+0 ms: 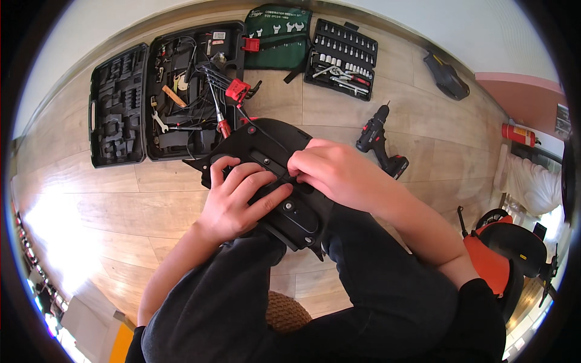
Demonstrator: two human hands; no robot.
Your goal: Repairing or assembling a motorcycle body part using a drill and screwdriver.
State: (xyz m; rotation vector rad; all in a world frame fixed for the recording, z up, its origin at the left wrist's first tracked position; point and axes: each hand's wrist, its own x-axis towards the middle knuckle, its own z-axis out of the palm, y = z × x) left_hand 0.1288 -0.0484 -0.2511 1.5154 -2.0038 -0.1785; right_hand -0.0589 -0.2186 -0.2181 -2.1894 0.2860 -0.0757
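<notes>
The wood-plank floor [163,209] carries the tools around the seated person. An open black tool case [115,112] lies at the far left; its right half is filled with loose tools and cables. The black molded panel [308,209] lies in front of the person, over the knees, its recessed slots and screw heads facing up. Beyond it, a green wrench pouch [281,54] lies just beside the tool case, with wrench heads showing along its upper part. The open socket set [342,59] lies to the right of the pouch. A black cordless drill [378,138], bit fitted, lies on its side to the right of the panel.

The left hand [233,196] is open, palm down, its fingers spread on the panel. The right hand [321,163] has thumb and fingers drawn together at the panel's middle; whether they grip anything cannot be told. A red hex-key holder [237,90] sits at the tool case's right edge. A thin black cable [273,138] crosses the panel to the right hand's fingertips.
</notes>
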